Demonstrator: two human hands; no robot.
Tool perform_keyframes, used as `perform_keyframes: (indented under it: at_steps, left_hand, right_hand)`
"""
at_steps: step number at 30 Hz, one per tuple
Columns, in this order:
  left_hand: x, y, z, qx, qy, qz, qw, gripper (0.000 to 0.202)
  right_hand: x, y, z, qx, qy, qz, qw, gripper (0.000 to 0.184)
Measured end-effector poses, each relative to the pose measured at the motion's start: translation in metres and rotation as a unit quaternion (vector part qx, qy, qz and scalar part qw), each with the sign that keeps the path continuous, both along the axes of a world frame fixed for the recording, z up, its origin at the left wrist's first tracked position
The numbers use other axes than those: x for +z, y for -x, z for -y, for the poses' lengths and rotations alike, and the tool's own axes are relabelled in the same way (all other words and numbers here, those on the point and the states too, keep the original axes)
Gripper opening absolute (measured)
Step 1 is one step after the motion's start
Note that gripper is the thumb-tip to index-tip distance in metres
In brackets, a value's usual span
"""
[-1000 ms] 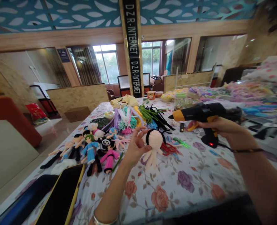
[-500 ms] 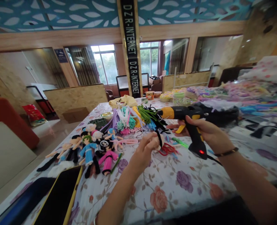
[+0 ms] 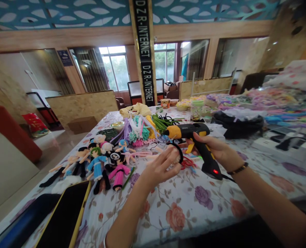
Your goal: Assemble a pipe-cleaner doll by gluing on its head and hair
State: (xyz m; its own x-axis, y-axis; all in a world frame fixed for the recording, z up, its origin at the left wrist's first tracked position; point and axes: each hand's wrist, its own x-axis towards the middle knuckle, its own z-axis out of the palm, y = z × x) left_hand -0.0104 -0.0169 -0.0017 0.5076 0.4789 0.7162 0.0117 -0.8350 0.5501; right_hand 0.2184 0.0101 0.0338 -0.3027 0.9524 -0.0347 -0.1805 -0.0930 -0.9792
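My right hand [image 3: 211, 148] is wrapped around the handle of a black and yellow glue gun [image 3: 187, 131], whose red light glows at the base. The gun's nozzle points left, just above my left hand [image 3: 161, 165]. The fingers of that hand are closed on a small pale doll piece with a black pipe cleaner [image 3: 179, 151] curved round its edge. Most of the pale piece is hidden behind the fingers. Red pipe cleaners [image 3: 189, 162] lie on the table just beyond it.
Finished pipe-cleaner dolls [image 3: 98, 167] lie in a group at the left, near a yellow-cased phone [image 3: 65, 213]. Bundles of coloured pipe cleaners [image 3: 139, 131] are heaped behind them. A black bag [image 3: 238, 125] and a white box [image 3: 274, 148] stand at the right on the flowered tablecloth [image 3: 176, 218].
The glue gun has moved left and slightly down with my right hand. My left hand has turned, so its back and spread knuckles now cover more of the pale piece.
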Motion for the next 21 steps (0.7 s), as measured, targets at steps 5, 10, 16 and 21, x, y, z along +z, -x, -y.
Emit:
perform_keyframes:
  at_steps: [5,10,16,21]
  left_hand:
    - [0.001,0.0,0.001,0.005,0.025,0.011,1.0,0.023]
    - [-0.004,0.002,-0.002,0.007,-0.019,0.0,1.0,0.025]
    - [-0.013,0.003,-0.014,0.137,-0.403,-0.141,0.894,0.022]
    - [-0.012,0.004,-0.015,0.19,-0.448,-0.14,0.862,0.02]
  right_hand:
    - [-0.002,0.001,0.0,-0.005,0.08,-0.084,0.993,0.008]
    - [0.0,0.001,0.001,0.03,0.081,-0.135,0.987,0.013]
    - [0.002,0.0,0.0,0.077,0.074,-0.141,0.984,0.025]
    - [0.006,-0.003,0.004,0.107,0.054,-0.161,0.98,0.028]
